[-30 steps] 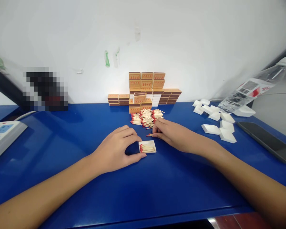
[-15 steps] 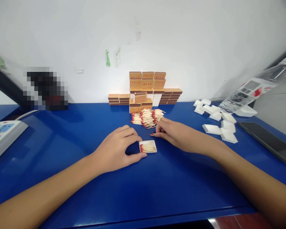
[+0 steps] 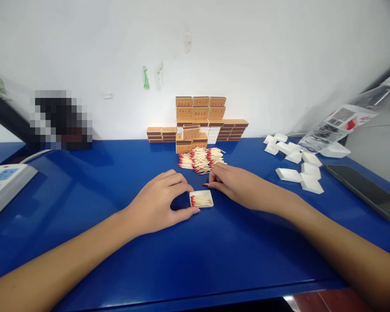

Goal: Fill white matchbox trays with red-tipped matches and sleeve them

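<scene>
A small white matchbox tray with several red-tipped matches in it lies on the blue table. My left hand is curled round the tray's left side, thumb and forefinger touching it. My right hand rests just right of the tray, fingers pinched on a few matches whose red tips show at its fingertips. Behind both hands lies a loose pile of matches.
Stacked orange matchboxes stand against the white wall. Several empty white trays lie at the right, with a plastic bag and a dark phone beyond. A white power strip sits at the left edge.
My right hand has shifted slightly by the match pile, keeping its pinch on the matches. The left hand and the tray have stayed put.
</scene>
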The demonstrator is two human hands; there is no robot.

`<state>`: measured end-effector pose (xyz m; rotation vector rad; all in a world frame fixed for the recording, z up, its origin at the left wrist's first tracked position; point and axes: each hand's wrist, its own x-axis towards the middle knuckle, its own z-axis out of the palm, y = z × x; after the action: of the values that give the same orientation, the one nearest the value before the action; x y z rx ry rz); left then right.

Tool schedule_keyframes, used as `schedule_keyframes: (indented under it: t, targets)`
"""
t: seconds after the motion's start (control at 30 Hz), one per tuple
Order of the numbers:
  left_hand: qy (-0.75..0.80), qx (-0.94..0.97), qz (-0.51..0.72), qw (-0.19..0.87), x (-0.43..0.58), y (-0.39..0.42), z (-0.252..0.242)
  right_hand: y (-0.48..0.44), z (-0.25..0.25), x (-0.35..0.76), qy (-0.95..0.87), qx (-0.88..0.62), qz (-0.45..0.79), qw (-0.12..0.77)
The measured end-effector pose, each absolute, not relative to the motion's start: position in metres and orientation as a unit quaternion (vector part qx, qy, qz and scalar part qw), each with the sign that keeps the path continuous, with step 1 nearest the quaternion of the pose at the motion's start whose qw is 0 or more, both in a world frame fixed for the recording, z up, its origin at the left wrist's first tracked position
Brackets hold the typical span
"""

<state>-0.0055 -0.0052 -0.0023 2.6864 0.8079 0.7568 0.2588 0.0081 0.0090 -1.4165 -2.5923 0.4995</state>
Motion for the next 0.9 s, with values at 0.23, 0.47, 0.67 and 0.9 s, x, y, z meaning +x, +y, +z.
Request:
schedule_keyframes:
  t: [0.23, 0.47, 0.67, 0.9]
  targets:
    - [0.275, 0.917, 0.265, 0.118, -0.006, -0.005, -0.003, 0.001, 0.018, 0.259, -0.864, -0.465, 0.157, 0.115]
    - [0.277, 0.915, 0.269, 0.112, -0.005, -0.006, -0.004, -0.021, 0.026, 0.242, -0.894, -0.396, 0.166, 0.127]
    - [0.28, 0.915, 0.266, 0.115, -0.005, -0.005, -0.003, -0.012, 0.025, 0.252, -0.893, -0.397, 0.132, 0.165]
    - [0.273, 0.916, 0.274, 0.11, -0.004, -0.006, -0.003, -0.016, 0.022, 0.247, -0.895, -0.368, 0.191, 0.164]
